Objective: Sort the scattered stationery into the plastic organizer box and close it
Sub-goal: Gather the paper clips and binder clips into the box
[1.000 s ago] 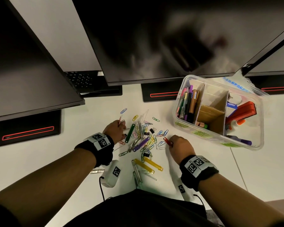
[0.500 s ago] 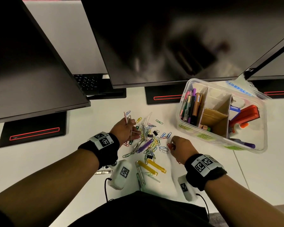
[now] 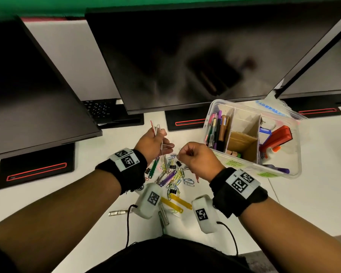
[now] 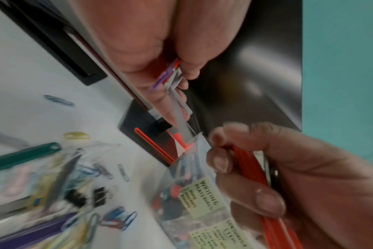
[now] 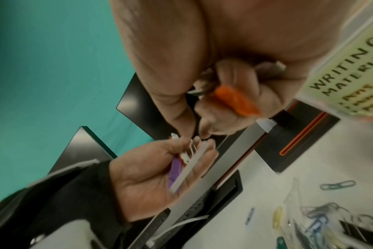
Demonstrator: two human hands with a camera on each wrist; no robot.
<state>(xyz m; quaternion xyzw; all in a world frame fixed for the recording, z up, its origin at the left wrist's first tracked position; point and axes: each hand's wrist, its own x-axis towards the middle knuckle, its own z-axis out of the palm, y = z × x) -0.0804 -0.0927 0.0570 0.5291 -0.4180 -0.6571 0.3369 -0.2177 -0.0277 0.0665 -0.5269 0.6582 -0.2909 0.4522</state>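
Observation:
Loose paper clips, black binder clips and coloured plastic fastener strips lie in a pile (image 3: 171,174) on the white desk. Above the pile my left hand (image 3: 161,142) grips a bundle of strips (image 3: 156,128), red, purple and clear (image 4: 170,75). My right hand (image 3: 187,154) is raised close beside it, fingers curled round a red strip (image 4: 264,176), orange-red in the right wrist view (image 5: 234,99). The clear plastic organizer box (image 3: 295,170) stands open at the right, with pens (image 3: 217,131) in its left compartment and a red stapler (image 3: 278,136) in its right one.
Two yellow strips (image 3: 175,201), a clear strip (image 3: 118,212) and a grey one (image 3: 163,217) lie near the desk's front edge. A green strip (image 3: 154,167) lies in the pile. Dark monitors (image 3: 185,56) overhang the back of the desk. The box lid (image 3: 272,109) lies behind the box.
Both hands have lifted off the pile and come together above it. The left hand now holds its strips upright; the right hand has carried up the red strip.

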